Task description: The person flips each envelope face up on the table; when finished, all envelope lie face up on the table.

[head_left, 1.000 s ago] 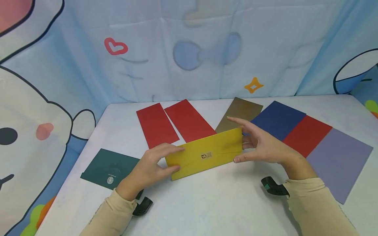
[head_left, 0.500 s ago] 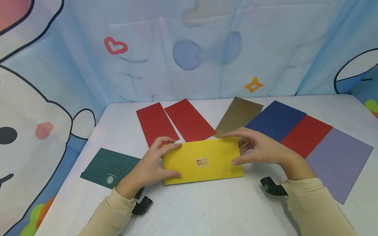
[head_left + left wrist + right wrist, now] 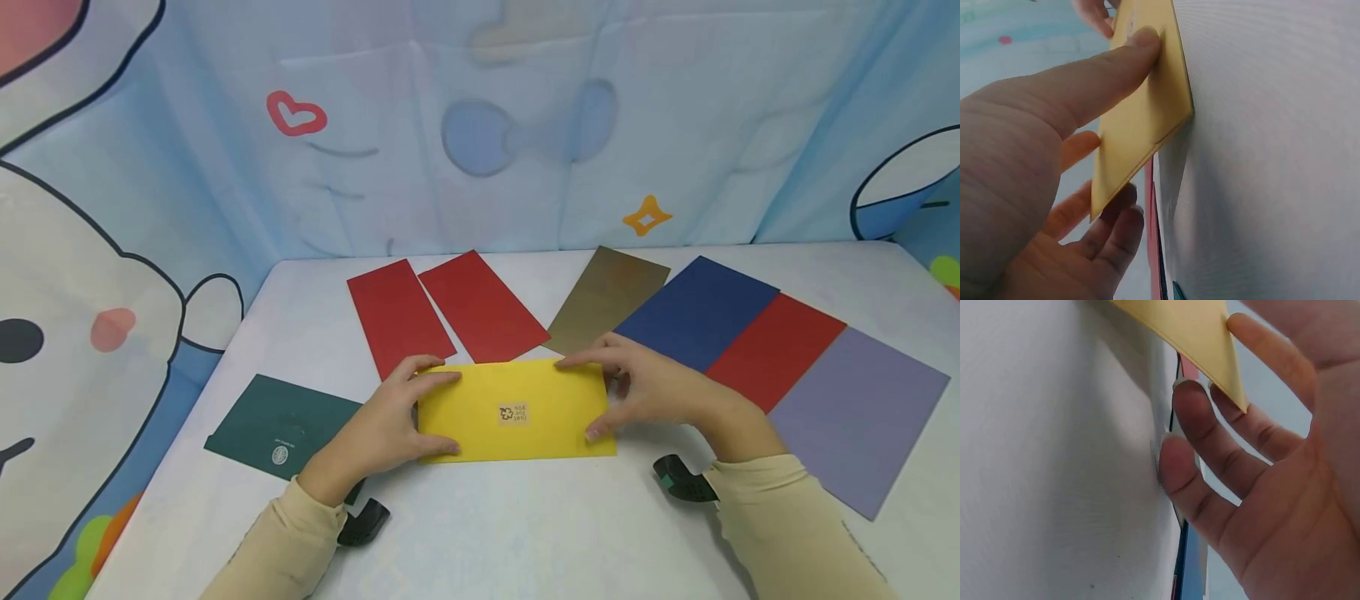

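Note:
A yellow envelope (image 3: 480, 437) with a small "just for you" label, upside down in the head view, is held tilted over the white table. My left hand (image 3: 381, 423) pinches its left end. In the left wrist view the thumb presses the front of the envelope (image 3: 1138, 103), with the fingers behind it. My right hand (image 3: 651, 390) holds the right end, index finger along the top edge and thumb on the front. The right wrist view shows the other fingers curled behind the envelope's (image 3: 1194, 331) corner, and the lower edge raised from the tabletop.
A dark green envelope (image 3: 281, 425) lies left, partly under my left forearm. Beyond lie two red envelopes (image 3: 397, 317) and a gold one (image 3: 607, 300). A blue piece (image 3: 701, 308), a red piece (image 3: 780, 350) and a lavender piece (image 3: 862, 417) line the right. A printed curtain (image 3: 525, 208) hangs behind.
The yellow envelope has swung from slanted to nearly level, its right end coming down and its label side turning more to view. My right hand has moved slightly left and down with it.

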### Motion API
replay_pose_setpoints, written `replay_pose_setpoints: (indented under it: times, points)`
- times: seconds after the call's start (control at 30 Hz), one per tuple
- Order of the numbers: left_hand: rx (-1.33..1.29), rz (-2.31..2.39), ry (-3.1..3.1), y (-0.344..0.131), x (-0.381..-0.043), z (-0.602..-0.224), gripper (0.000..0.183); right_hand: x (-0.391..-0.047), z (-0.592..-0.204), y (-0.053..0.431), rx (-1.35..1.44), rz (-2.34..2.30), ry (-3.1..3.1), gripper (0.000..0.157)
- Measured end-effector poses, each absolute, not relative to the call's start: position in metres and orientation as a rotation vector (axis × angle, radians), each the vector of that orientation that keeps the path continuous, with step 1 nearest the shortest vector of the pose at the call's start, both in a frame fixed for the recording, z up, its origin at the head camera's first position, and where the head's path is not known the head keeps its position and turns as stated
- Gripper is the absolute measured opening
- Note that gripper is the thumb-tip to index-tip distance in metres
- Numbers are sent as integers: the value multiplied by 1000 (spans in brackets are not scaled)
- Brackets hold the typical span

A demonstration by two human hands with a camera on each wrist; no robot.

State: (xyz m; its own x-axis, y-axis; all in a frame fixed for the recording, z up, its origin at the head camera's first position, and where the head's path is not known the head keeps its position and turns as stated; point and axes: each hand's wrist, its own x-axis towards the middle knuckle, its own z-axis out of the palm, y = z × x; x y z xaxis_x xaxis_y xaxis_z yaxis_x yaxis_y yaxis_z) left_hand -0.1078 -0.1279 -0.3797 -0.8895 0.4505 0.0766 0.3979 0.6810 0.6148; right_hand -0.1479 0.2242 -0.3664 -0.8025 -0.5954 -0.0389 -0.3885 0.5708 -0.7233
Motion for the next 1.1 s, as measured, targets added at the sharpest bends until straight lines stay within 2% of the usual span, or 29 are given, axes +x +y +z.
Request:
replay_pose_setpoints:
  times: [0.6,1.1]
  points:
    - [605,747,2861,-126,-107,-380,71,-143,-369,215,-726,-829,2630,78]
    - [693,661,2834,-127,-108,-381,65,-143,-369,214,-733,-797,2639,76]
